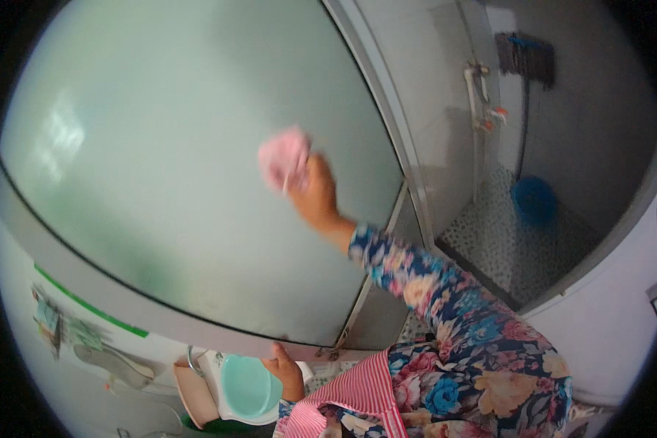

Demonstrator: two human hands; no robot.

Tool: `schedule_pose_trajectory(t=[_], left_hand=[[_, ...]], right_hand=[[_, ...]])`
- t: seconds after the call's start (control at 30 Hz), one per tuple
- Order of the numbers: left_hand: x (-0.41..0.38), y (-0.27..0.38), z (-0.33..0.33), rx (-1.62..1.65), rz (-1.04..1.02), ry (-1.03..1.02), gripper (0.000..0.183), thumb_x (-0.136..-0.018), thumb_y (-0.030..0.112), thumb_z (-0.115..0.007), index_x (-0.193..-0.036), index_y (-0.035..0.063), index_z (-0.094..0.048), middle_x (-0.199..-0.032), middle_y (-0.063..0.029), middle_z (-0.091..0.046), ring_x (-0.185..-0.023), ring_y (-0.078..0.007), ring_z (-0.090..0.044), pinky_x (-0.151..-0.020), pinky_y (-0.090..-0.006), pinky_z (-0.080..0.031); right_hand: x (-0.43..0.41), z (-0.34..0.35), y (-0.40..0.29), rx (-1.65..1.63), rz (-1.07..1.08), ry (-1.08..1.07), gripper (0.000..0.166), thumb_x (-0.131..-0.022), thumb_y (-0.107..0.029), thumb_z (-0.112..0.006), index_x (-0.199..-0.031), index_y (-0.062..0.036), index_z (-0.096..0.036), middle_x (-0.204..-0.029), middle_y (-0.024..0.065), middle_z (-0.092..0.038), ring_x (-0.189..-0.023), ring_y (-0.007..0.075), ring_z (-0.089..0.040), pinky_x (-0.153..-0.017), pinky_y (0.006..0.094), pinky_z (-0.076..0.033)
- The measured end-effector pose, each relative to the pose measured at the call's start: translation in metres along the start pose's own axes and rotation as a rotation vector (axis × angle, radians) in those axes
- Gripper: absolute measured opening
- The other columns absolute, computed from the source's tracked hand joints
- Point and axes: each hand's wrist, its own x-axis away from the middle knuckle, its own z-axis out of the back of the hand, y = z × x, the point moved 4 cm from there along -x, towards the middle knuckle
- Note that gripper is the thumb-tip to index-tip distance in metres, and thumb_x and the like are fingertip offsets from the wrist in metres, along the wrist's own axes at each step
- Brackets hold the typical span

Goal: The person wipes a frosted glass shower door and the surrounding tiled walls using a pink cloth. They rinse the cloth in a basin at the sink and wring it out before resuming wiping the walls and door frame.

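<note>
A bunched pink cloth [284, 156] is in the grip of my right hand [316, 191], its outline blurred. The cloth lies against or just in front of a large frosted glass panel [197, 137]; I cannot tell if it presses on the glass. My left hand [286, 371] holds the edge of the panel's pale frame [197, 323] low down, with the thumb over the front and the fingers partly hidden. Just beside that hand is a turquoise basin [249, 386] on a white washbasin [219, 361].
To the right, past a metal door frame [386, 104], lies a pebble-patterned shower floor [493, 235] with a blue bucket [534, 201]. A wall tap with pipes [479, 98] and a dark broom-like brush [525, 57] are farther up. A slipper-shaped grey item [115, 366] is at lower left.
</note>
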Motion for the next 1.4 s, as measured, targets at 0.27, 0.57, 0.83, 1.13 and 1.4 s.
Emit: schedule_pose_trajectory(t=[0.27,0.57,0.83,1.13,1.4], left_hand=[[-0.006,0.006,0.002,-0.075,0.114,0.024,0.034,-0.101,0.028,-0.048,-0.103,-0.0047,-0.055,-0.100,-0.0116,-0.061,-0.088,-0.0191,-0.056,-0.081,-0.0348,-0.048],[0.002,0.010,-0.010,-0.102,0.041,0.000,0.037,-0.101,0.032,-0.051,-0.104,-0.0046,-0.055,-0.101,-0.0111,-0.061,-0.091,-0.0193,-0.057,-0.083,-0.0353,-0.048],[-0.001,0.008,-0.021,-0.059,0.110,-0.052,0.037,-0.100,0.034,-0.053,-0.113,0.0000,-0.049,-0.101,-0.0112,-0.060,-0.091,-0.0207,-0.057,-0.084,-0.0364,-0.048],[-0.018,0.006,-0.042,-0.117,0.111,-0.091,0.031,-0.101,0.027,-0.050,-0.110,-0.0032,-0.050,-0.102,-0.0133,-0.060,-0.092,-0.0200,-0.056,-0.085,-0.0359,-0.046],[-0.007,0.011,-0.039,-0.081,0.168,-0.093,0.032,-0.101,0.026,-0.050,-0.117,-0.0014,-0.049,-0.110,-0.0124,-0.057,-0.101,-0.0219,-0.054,-0.092,-0.0365,-0.043]], right_hand=[[0.196,0.031,-0.025,-0.155,0.101,-0.603,0.044,-0.064,-0.021,-0.079,-0.098,-0.0091,-0.055,-0.095,0.0095,-0.057,-0.088,0.0316,-0.056,-0.076,0.0456,-0.042],[0.116,0.079,0.139,0.111,-0.813,0.163,0.035,-0.085,-0.020,-0.068,-0.111,-0.0025,-0.052,-0.105,0.0169,-0.062,-0.097,0.0319,-0.062,-0.082,0.0395,-0.051],[0.218,0.056,0.006,-0.087,-0.712,-0.250,0.033,-0.086,-0.022,-0.066,-0.108,-0.0039,-0.049,-0.100,0.0165,-0.057,-0.091,0.0311,-0.059,-0.078,0.0399,-0.048],[0.225,0.054,-0.016,-0.144,-0.476,-0.604,0.025,-0.077,-0.010,-0.068,-0.086,-0.0054,-0.045,-0.077,0.0147,-0.048,-0.072,0.0361,-0.051,-0.065,0.0450,-0.042],[0.239,0.074,0.046,-0.139,-0.820,-0.290,0.040,-0.087,-0.024,-0.066,-0.115,-0.0027,-0.047,-0.111,0.0175,-0.061,-0.100,0.0279,-0.063,-0.086,0.0375,-0.049]])
